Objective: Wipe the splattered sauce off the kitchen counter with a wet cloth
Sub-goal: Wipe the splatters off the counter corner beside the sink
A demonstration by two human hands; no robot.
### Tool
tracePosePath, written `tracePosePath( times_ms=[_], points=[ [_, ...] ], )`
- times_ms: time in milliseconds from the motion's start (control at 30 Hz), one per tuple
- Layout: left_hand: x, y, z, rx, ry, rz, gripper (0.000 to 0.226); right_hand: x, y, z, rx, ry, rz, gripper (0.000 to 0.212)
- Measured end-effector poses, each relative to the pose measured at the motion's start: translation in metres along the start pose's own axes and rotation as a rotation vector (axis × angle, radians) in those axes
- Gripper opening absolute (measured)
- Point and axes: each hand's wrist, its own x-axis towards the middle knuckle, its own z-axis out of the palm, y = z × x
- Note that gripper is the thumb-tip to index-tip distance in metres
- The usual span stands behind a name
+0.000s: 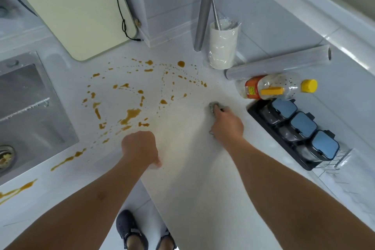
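Grey wet cloth (pixel 213 106) is bunched up small under my right hand (pixel 227 125), on the clean side of the counter (pixel 182 168).

Brown sauce (pixel 132 114) lies in spots and streaks across the white counter, from the middle over to the sink (pixel 30 103), well apart from the cloth. My right fingers curl over the cloth and press it down, so only a bit peeks out. My left hand (pixel 140 148) rests on the counter near the sauce with its fingers curled under, holding nothing I can see. I think the cloth is soft, light and floppy, so it should squash flat easily. I would hold it from the top with a flat palm. Wet cloth on smooth stone may slide fast.
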Motion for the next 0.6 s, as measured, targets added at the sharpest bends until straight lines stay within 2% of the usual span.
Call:
tracePosePath(
  times_ms=[67,133,233,333,400,467,533,600],
  points=[
    [0.002,0.001,0.0,-0.006,-0.006,-0.013,0.04,0.023,0.019,-0.009,0.065,0.051,0.145,0.072],
    [0.006,0.0,0.002,-0.029,-0.018,-0.025,0.044,0.038,0.002,-0.003,0.071,0.073,0.176,0.064],
    [0.009,-0.002,0.007,-0.083,-0.025,-0.059,0.055,0.027,-0.063,0.011,0.034,0.029,-0.003,0.07],
    [0.002,-0.006,0.011,-0.102,-0.004,-0.028,0.06,-0.02,-0.128,0.026,0.026,-0.093,-0.221,0.074],
    [-0.004,-0.007,0.012,-0.099,0.067,0.014,0.052,-0.056,-0.147,0.036,-0.016,-0.188,-0.355,0.073],
    [-0.009,-0.009,0.011,-0.121,0.092,0.029,0.049,-0.073,-0.138,0.041,-0.059,-0.206,-0.419,0.069],
    [-0.011,-0.013,0.012,-0.142,0.073,0.015,0.056,-0.068,-0.11,0.032,-0.088,-0.165,-0.359,0.067],
    [-0.009,-0.014,0.012,-0.148,0.054,0.006,0.06,-0.047,-0.07,0.016,-0.089,-0.112,-0.181,0.07]
  ],
)
